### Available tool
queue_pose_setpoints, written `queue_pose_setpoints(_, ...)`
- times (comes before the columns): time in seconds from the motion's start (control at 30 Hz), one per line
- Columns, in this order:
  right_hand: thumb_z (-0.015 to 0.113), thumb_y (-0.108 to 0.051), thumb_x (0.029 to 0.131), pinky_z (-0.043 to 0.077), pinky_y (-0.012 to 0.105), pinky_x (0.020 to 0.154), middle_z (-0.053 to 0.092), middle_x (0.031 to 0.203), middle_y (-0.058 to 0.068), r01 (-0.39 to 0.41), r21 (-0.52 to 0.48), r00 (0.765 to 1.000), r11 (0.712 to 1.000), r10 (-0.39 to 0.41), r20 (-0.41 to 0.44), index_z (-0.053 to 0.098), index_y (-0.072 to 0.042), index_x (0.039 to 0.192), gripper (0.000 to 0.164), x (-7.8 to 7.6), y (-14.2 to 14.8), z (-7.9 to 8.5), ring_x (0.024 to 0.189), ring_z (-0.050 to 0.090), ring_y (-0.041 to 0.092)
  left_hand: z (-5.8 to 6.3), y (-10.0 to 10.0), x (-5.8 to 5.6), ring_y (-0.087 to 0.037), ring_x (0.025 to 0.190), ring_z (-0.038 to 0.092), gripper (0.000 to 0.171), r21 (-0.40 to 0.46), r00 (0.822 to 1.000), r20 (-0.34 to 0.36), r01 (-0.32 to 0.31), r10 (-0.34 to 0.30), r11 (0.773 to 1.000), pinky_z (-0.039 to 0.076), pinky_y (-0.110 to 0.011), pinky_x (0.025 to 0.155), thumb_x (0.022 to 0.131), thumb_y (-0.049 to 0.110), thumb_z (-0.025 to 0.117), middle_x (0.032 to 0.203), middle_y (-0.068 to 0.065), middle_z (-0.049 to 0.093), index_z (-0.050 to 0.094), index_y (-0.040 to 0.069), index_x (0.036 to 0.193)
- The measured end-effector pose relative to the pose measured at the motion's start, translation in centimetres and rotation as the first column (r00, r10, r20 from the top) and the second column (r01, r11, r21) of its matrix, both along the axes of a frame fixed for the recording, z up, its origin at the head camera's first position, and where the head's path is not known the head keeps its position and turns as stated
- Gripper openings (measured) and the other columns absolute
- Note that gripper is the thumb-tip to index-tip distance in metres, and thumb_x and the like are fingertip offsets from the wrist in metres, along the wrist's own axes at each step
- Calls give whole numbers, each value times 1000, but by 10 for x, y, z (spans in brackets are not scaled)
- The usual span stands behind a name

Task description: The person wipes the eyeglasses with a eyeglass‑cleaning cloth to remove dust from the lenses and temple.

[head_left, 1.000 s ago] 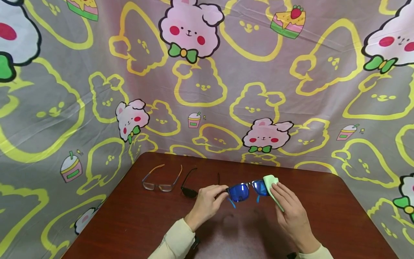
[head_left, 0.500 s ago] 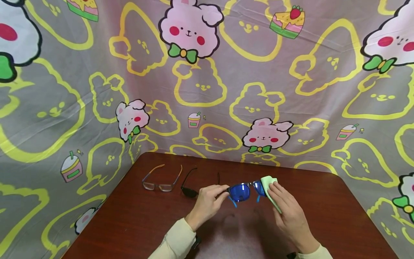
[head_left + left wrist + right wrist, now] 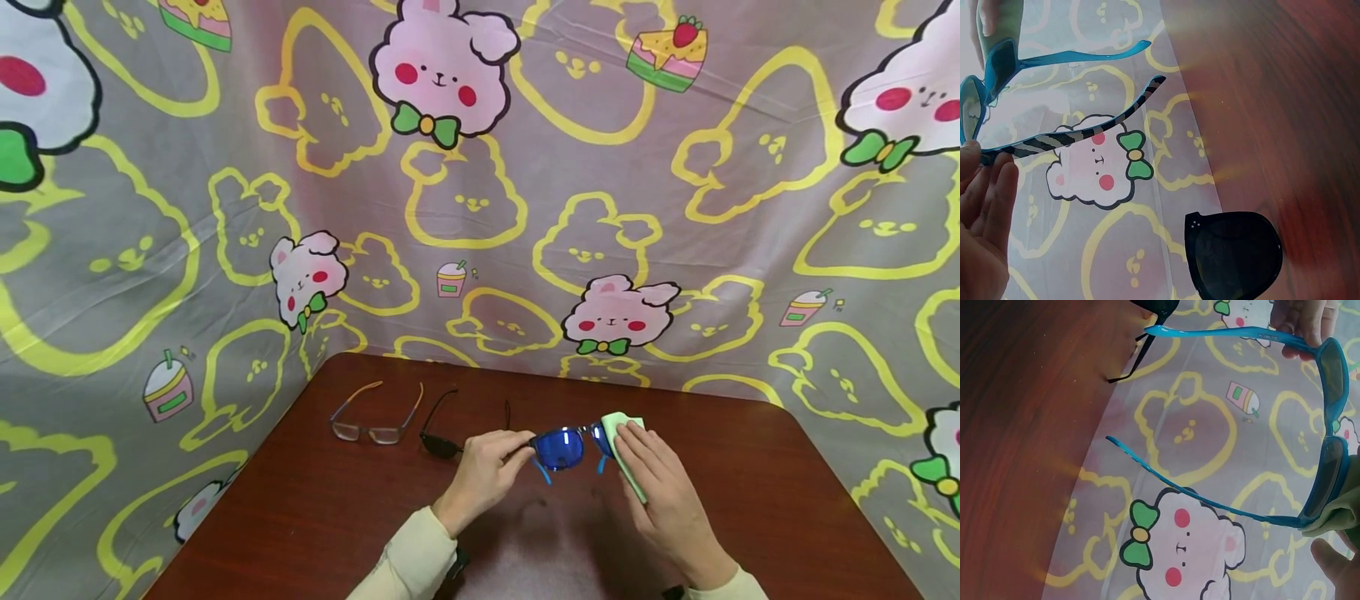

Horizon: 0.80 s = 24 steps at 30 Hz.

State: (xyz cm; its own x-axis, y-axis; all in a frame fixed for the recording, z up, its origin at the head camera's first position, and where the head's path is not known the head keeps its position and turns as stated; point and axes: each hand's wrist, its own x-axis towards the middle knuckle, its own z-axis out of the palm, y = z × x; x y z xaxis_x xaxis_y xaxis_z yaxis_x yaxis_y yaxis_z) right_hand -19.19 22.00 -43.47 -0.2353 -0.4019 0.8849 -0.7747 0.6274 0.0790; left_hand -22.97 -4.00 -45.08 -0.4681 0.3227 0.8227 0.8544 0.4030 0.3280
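Observation:
Blue mirrored sunglasses (image 3: 562, 448) are held above the table, their blue temple arms (image 3: 1222, 331) pointing back toward the person. My left hand (image 3: 487, 471) pinches them at the left hinge corner, thumb and fingers on the frame. A pale green cloth (image 3: 619, 429) covers most of the right lens. Fairly straight fingers of my right hand (image 3: 667, 500) press this cloth on the lens front, with the thumb by its lower edge. In the left wrist view, one temple arm (image 3: 1054, 140) shows a black-and-white striped inner side.
Clear-lens eyeglasses (image 3: 367, 433) lie unfolded at the table's left rear. Beside them rest black sunglasses (image 3: 439, 446), partly hidden behind my left hand. The brown table (image 3: 750, 467) meets a cartoon-printed cloth backdrop (image 3: 480, 250) at the back and sides.
My right hand and the green cloth have slid left across the right lens, covering more of it. The blue sunglasses and left hand have shifted slightly right.

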Motion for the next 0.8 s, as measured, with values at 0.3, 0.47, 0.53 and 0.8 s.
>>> queue_pose_setpoints(0.3, 41, -21, 101, 29, 39, 106, 56, 122, 27, -10, 8, 1000, 1000, 10, 27, 61, 12, 114, 41, 2, -3, 0, 118, 51, 37, -2, 2, -2, -3, 77, 62, 13, -6, 999, -33, -5, 5, 1000, 47, -11, 62, 89, 14, 66, 90, 1, 70, 71, 8, 100)
queue_pose_setpoints(0.47, 40, -22, 101, 30, 36, 106, 56, 123, 28, -11, 15, 999, 1000, 10, 36, 61, 12, 114, 42, 3, -6, 0, 119, 50, 38, -1, 4, -1, -4, 77, 63, 14, -6, 1000, -9, -11, 11, 1000, 47, -12, 62, 87, 13, 68, 89, 1, 70, 72, 9, 100)
queue_pose_setpoints(0.53, 39, -22, 101, 29, 34, 107, 56, 124, 27, -6, 21, 999, 1000, 5, 40, 61, 12, 114, 43, 4, -6, 0, 119, 50, 38, -1, 4, 0, -4, 77, 63, 14, -6, 1000, 6, -15, 15, 1000, 47, -13, 63, 87, 13, 68, 90, 1, 70, 72, 9, 100)
queue_pose_setpoints(0.8, 40, -21, 101, 28, 34, 107, 55, 124, 28, -15, 41, 999, 999, 13, 39, 61, 12, 115, 42, 5, -9, 3, 118, 50, 39, 0, 6, 0, -4, 78, 63, 15, -16, 1000, 2, -16, 16, 1000, 48, -13, 64, 87, 14, 69, 91, 1, 70, 72, 9, 100)
